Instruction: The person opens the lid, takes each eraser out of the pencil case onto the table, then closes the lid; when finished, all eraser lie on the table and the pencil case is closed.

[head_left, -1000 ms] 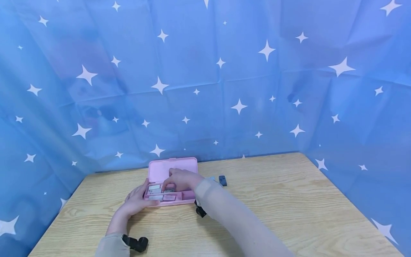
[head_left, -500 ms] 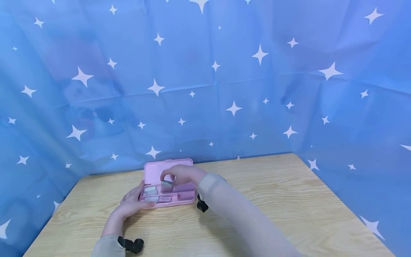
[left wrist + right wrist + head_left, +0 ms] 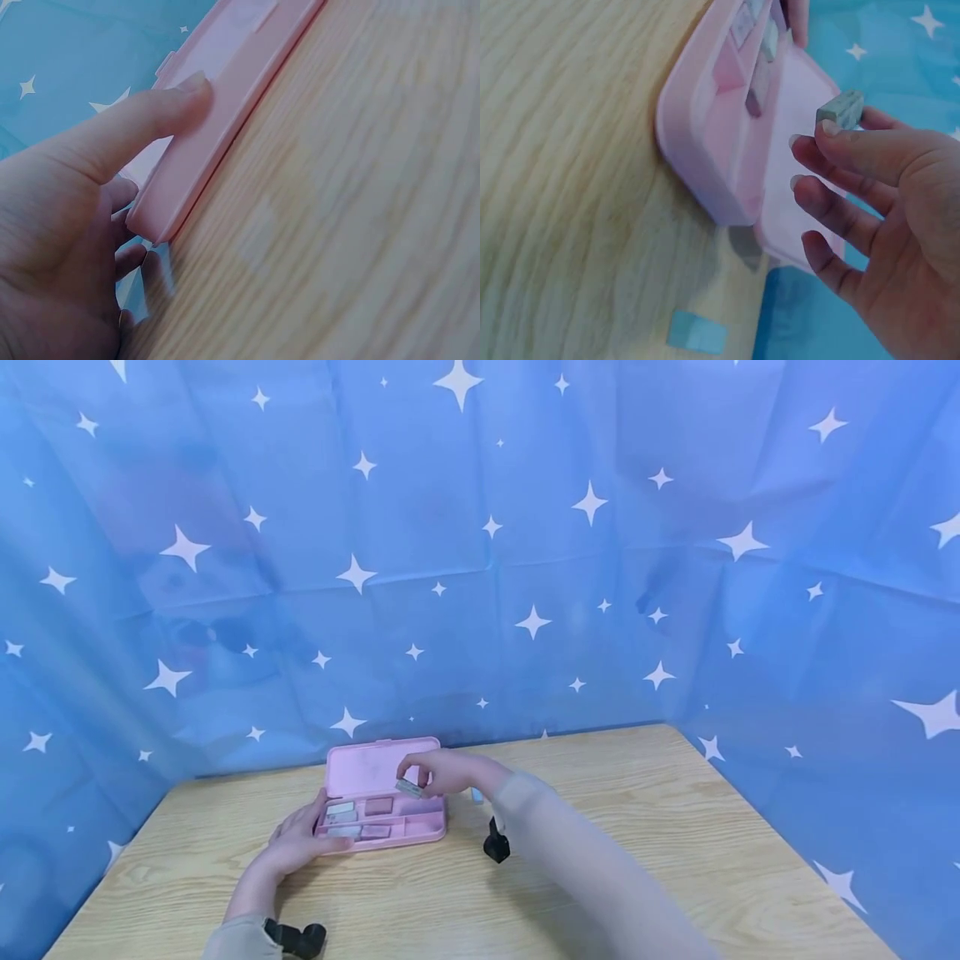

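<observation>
A pink pencil case (image 3: 423, 837) lies on the table, its lid (image 3: 352, 770) swung up at the back. My left hand (image 3: 295, 843) holds its left end, thumb (image 3: 184, 101) over the front rim and fingers round the corner. Between thumb and fingertips, my right hand (image 3: 448, 771) pinches a small grey-green eraser (image 3: 841, 111). In the head view this eraser is in front of the lid, above the case's right part. A reddish-pink eraser (image 3: 378, 806) sits in the rear compartment beside pale ones (image 3: 341, 811). Another pink one (image 3: 376, 832) lies in the front compartment.
A light blue block (image 3: 696, 332) lies on the wooden table (image 3: 675, 843) to the right of the case, partly behind my right wrist in the head view. A blue star-patterned cloth (image 3: 480, 635) stands behind the table. Each wrist wears a black camera mount (image 3: 496, 843).
My right hand has lifted the grey-green eraser off the reddish-pink one and out of the case, moving right. My left hand still holds the case. The head view has shifted slightly.
</observation>
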A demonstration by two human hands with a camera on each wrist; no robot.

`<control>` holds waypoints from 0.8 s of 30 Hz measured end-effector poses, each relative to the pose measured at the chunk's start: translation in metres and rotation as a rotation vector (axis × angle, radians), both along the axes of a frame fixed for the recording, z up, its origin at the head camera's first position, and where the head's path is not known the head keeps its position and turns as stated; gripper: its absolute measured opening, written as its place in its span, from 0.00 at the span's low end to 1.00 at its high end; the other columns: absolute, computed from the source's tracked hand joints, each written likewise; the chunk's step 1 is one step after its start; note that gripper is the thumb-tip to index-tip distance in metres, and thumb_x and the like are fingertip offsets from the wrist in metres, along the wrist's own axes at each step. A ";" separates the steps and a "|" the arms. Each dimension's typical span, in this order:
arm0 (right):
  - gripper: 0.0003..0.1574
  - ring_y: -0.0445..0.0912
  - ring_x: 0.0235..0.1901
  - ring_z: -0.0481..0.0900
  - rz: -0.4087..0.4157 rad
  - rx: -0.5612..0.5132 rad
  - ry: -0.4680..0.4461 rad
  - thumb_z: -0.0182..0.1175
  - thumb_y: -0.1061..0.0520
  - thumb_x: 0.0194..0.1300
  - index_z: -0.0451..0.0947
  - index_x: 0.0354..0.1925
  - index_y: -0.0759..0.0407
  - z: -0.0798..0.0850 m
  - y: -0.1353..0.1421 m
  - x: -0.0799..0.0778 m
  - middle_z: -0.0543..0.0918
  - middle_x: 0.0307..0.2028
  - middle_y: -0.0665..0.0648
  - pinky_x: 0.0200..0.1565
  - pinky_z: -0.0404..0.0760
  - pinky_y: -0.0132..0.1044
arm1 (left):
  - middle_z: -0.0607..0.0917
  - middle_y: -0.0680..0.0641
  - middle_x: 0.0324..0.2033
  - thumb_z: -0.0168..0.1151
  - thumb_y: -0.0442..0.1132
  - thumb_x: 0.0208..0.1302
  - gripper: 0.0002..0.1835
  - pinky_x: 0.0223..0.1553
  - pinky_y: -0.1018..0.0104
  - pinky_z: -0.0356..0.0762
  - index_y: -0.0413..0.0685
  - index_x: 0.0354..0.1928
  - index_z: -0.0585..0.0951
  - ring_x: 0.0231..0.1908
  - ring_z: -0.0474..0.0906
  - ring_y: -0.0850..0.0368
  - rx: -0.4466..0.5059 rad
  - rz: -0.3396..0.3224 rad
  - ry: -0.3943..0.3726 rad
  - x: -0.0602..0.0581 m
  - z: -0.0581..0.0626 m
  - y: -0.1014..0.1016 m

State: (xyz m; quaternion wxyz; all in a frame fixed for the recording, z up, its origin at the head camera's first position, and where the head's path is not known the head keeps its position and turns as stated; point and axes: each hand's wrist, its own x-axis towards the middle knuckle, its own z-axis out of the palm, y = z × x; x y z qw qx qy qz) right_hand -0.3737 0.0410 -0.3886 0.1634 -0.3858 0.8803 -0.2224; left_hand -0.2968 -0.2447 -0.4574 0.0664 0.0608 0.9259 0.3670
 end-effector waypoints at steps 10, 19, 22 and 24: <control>0.28 0.40 0.36 0.78 -0.030 -0.065 -0.030 0.61 0.66 0.63 0.72 0.58 0.46 -0.008 0.012 -0.004 0.81 0.36 0.51 0.36 0.78 0.31 | 0.48 0.27 0.71 0.73 0.56 0.50 0.63 0.63 0.30 0.32 0.42 0.76 0.42 0.68 0.38 0.26 0.009 0.005 -0.006 -0.002 -0.003 -0.002; 0.27 0.44 0.35 0.79 -0.082 -0.170 -0.091 0.63 0.63 0.64 0.71 0.58 0.44 -0.008 0.036 0.000 0.80 0.37 0.49 0.37 0.80 0.36 | 0.48 0.27 0.71 0.73 0.56 0.50 0.63 0.63 0.30 0.30 0.42 0.76 0.42 0.69 0.37 0.26 0.009 0.005 -0.003 -0.003 -0.004 -0.003; 0.27 0.46 0.34 0.79 -0.086 -0.223 -0.099 0.64 0.62 0.64 0.71 0.59 0.47 -0.008 0.046 0.001 0.81 0.36 0.51 0.36 0.79 0.36 | 0.48 0.27 0.71 0.73 0.56 0.50 0.63 0.64 0.31 0.30 0.42 0.76 0.42 0.69 0.37 0.26 0.011 0.007 -0.007 -0.003 -0.004 -0.003; 0.27 0.47 0.32 0.79 -0.090 -0.256 -0.100 0.64 0.63 0.63 0.71 0.59 0.50 -0.007 0.053 0.002 0.81 0.34 0.52 0.35 0.78 0.37 | 0.48 0.27 0.71 0.73 0.56 0.50 0.63 0.64 0.31 0.30 0.42 0.76 0.42 0.69 0.37 0.26 0.015 0.008 -0.011 -0.003 -0.004 -0.004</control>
